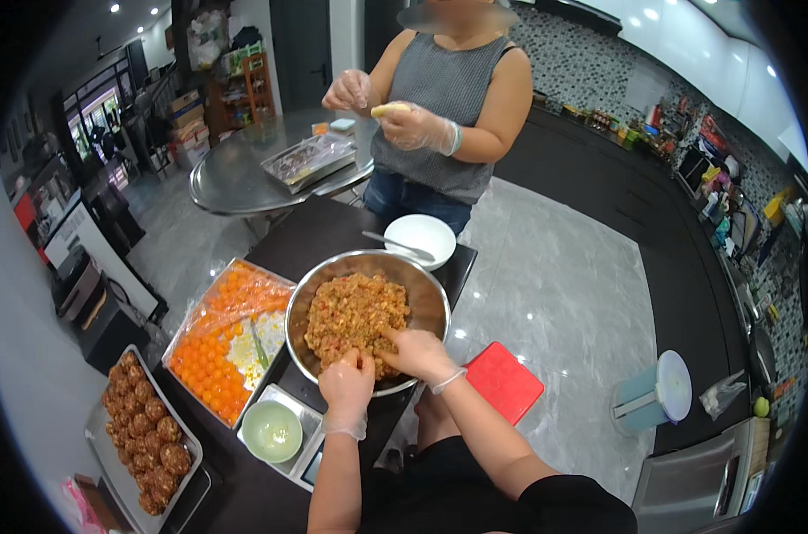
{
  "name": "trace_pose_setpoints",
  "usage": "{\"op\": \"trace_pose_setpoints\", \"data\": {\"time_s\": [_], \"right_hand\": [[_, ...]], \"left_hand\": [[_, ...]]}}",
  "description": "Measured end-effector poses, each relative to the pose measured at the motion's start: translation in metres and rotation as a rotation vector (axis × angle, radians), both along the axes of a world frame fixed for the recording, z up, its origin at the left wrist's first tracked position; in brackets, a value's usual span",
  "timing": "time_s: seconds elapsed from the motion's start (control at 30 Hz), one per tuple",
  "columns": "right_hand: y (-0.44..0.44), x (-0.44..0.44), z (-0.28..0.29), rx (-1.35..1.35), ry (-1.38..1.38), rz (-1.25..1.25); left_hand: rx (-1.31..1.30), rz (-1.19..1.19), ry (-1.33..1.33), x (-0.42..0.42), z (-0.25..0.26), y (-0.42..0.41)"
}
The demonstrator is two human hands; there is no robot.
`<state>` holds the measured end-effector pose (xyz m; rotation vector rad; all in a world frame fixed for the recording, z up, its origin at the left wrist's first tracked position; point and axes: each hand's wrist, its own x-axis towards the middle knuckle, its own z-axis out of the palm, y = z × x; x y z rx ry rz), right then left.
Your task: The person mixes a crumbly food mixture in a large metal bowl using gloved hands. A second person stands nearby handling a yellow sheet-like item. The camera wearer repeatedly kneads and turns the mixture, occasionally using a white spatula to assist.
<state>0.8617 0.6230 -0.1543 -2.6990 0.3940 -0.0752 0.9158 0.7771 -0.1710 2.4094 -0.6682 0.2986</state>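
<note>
A large stainless steel bowl [437, 294] holds a chunky orange-brown mixture [354, 307]. Both my hands wear clear plastic gloves and work at the near side of this mixture. My left hand [346, 392] has its fingers curled in at the mixture's near edge. To its right, my right hand [419, 355] reaches in with fingers parted, some tips sunk into the mixture. How much it grasps is hidden. Left of my left wrist, a small pale green bowl [272, 432] sits on a digital scale [305, 417], with a shiny residue inside.
A tray [170, 357] of orange egg yolks [207, 364] lies left, partly under plastic film. Brown balls [144, 434] fill another metal tray [197, 447]. A white bowl [424, 230] with a spoon stands beyond the steel bowl. Opposite, a gloved person [444, 113] holds a yellowish piece. A red stool [504, 384] is right.
</note>
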Motion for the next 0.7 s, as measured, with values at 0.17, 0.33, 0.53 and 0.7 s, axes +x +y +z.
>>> {"op": "trace_pose_setpoints", "data": {"time_s": [0.17, 0.33, 0.53, 0.7], "right_hand": [[0.0028, 0.0046, -0.0001, 0.011, 0.014, -0.005], [0.004, 0.0023, 0.0008, 0.011, -0.055, -0.006], [0.0029, 0.0014, 0.0007, 0.018, -0.06, -0.02], [0.0054, 0.002, 0.0037, 0.029, -0.043, -0.035]], "left_hand": [[0.021, 0.031, 0.035, 0.0033, 0.0036, 0.0017], [-0.008, 0.019, 0.06, 0.0002, 0.0026, 0.0017], [-0.037, 0.02, 0.015, -0.0004, 0.0025, -0.0002], [-0.018, 0.027, 0.05, 0.001, 0.0023, 0.0025]]}}
